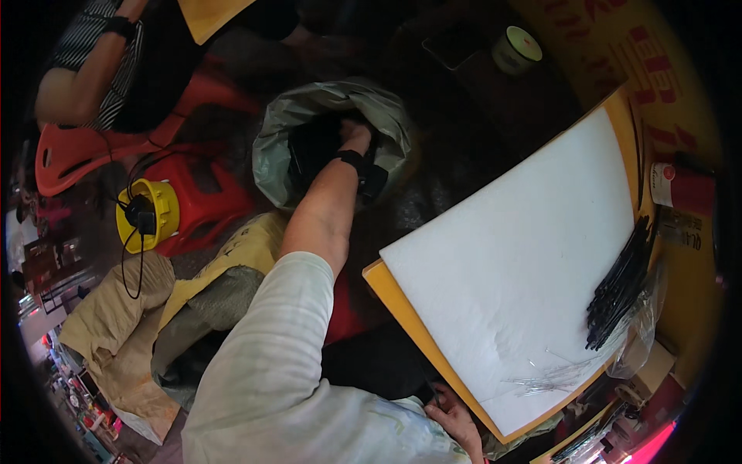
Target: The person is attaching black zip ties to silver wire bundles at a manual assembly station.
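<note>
My left arm stretches forward into an open greyish-green plastic sack (270, 116) with dark contents. Inside it is my left hand (355, 133), its fingers hidden among black things. A black band and a dark watch-like piece are on that wrist. Low in the view, beside the near corner of a white-topped board (502, 255), my right hand (454, 417) is closed with fingers pinched together. Something thin and dark shows at its fingertips, too small to name. On the board lie a bundle of thin black strips (618, 286) and loose thin pale strands (549, 377).
A clear plastic bag (643, 329) lies by the black bundle. Left of the sack stands a red stool (205, 197) with a yellow container (166, 213) holding plugs and cables. Brown sacks (120, 309) lie nearer. Another person's arm (97, 77) is at upper left; a round tin (516, 50) stands far right.
</note>
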A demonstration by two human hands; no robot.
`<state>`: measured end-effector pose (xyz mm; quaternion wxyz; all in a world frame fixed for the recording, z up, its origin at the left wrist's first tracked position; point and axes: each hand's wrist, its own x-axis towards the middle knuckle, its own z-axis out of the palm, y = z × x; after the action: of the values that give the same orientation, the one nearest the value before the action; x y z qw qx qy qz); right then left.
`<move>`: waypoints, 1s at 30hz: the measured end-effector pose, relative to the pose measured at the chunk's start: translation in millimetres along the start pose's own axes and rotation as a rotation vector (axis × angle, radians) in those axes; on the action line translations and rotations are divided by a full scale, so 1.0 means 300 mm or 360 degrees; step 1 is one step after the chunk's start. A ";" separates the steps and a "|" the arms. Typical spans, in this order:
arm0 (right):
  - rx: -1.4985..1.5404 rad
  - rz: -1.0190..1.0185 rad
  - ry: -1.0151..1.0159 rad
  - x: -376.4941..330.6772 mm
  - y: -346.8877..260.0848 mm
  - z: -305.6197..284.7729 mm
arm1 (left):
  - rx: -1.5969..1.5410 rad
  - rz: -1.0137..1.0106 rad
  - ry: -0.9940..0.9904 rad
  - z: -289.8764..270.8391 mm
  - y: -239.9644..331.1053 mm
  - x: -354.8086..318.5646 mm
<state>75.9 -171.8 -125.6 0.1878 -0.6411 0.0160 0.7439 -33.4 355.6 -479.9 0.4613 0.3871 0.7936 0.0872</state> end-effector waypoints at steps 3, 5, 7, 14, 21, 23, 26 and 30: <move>-0.0152 0.0132 0.0035 -0.008 -0.050 -0.001 | 0.0029 -0.0027 0.0137 0.087 -0.037 0.145; -0.0168 0.0068 0.0140 -0.001 -0.006 -0.010 | -0.0752 -0.0081 -0.0251 0.118 -0.094 0.252; -0.0261 -0.0089 0.0059 0.016 0.039 -0.037 | -0.0687 0.0172 0.0038 -0.027 -0.125 0.449; -0.0333 0.0052 0.0074 0.031 0.058 -0.043 | -0.0042 -0.0013 0.0234 0.108 -0.020 0.257; 0.0098 -0.0150 -0.0036 0.014 0.049 -0.007 | 0.0932 0.0644 -0.0012 -0.129 -0.067 0.311; 0.0036 0.0013 0.0127 0.028 0.015 -0.006 | 0.1079 0.1028 -0.0102 0.159 -0.045 0.043; -0.0455 -0.0298 -0.0308 0.045 0.087 -0.038 | 0.1132 0.0719 -0.0295 -0.259 -0.157 0.336; -0.0089 -0.0716 -0.0042 -0.003 0.051 0.018 | -0.0462 0.0420 -0.0345 -0.243 -0.155 0.192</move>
<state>66.1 -184.8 -127.2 0.3313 -0.6237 -0.1506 0.6918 -132.2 379.6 -500.4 0.5795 0.4241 0.6609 0.2180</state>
